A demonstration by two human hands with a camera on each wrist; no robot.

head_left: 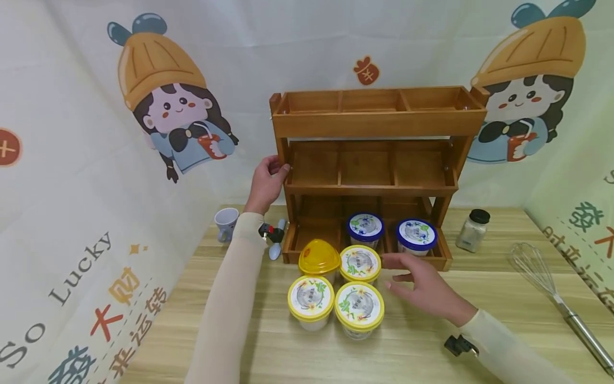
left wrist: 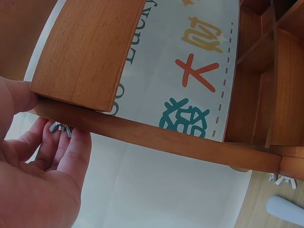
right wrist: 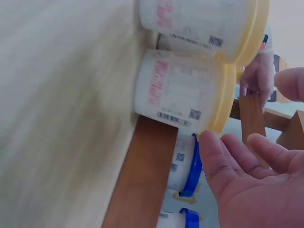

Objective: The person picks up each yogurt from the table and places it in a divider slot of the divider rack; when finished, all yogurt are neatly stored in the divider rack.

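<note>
My left hand (head_left: 268,181) grips the left upright of a brown wooden three-tier shelf (head_left: 369,125); in the left wrist view the thumb lies on one side of the wood (left wrist: 156,137) and the fingers on the other. Beside the rear yellow-lidded tub (head_left: 361,264) is my right hand (head_left: 419,282), fingers extended and thumb apart. In the right wrist view a fingertip meets the edge of that tub's lid (right wrist: 227,95); whether it presses is unclear. Two more yellow-lidded tubs, left (head_left: 310,301) and right (head_left: 360,309), stand in front, beside a domed yellow lid (head_left: 318,257).
Two blue-lidded tubs, one middle (head_left: 365,228) and one right (head_left: 416,236), sit in the bottom tier. A white mug (head_left: 226,221) and a spoon (head_left: 275,250) lie left of the shelf. At right are a black-capped jar (head_left: 473,232) and a whisk (head_left: 551,293).
</note>
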